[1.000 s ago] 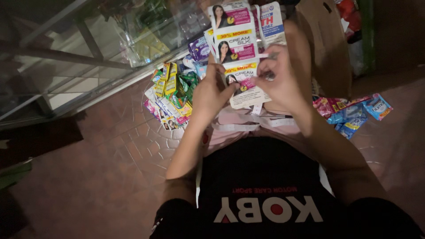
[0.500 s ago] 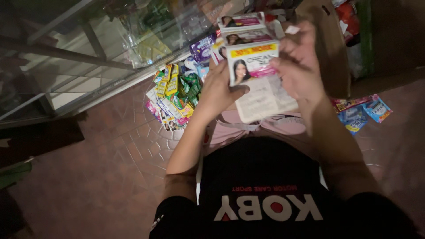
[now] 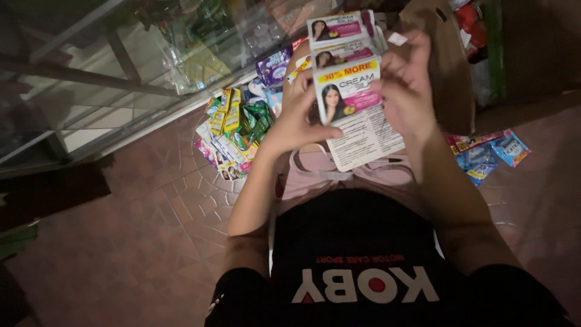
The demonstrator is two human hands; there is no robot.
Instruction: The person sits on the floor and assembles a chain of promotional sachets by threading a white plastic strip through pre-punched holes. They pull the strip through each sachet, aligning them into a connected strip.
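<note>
Your left hand [image 3: 296,118] and right hand [image 3: 407,91] are both closed on a strip of joined sachets [image 3: 351,91], held upright over your lap. The left fingers pinch its left edge; the right fingers curl around the right edge, hiding part of it. Pink and white packets with a printed portrait face you, and the strip's top reaches the picture's upper edge. Beyond it, a dim heap of yellow and green sachets [image 3: 236,127] lies on the tiled floor [image 3: 151,230] beside a glass cabinet [image 3: 109,79]. Blue packets [image 3: 490,154] lie to the right. Compared with half a second ago, the strip stands higher and unfolded.
</note>
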